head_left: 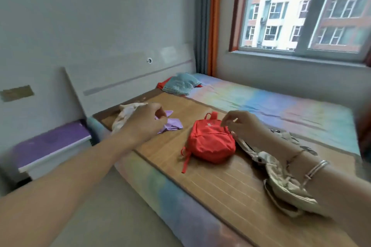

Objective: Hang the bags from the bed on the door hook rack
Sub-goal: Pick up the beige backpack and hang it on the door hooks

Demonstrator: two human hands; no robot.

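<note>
The task looks barely begun: every bag in view lies on the bed (271, 94), and no door or hook rack shows here. A red backpack (211, 142) sits on the bamboo mat (230, 188) near the middle of the bed's near edge. A beige bag (285, 184) sprawls just beside it toward the foot end, partly under the right forearm. A purple bag (173, 124) and a pale cloth bag (126, 115) lie toward the headboard corner. The left hand (147, 122) is pinching the purple bag with curled fingers. The right hand (244, 124) hovers at the top of the backpack with fingers bent; whether it grips anything I cannot tell. By my reading, picking up is under way and all the hanging remains.
</note>
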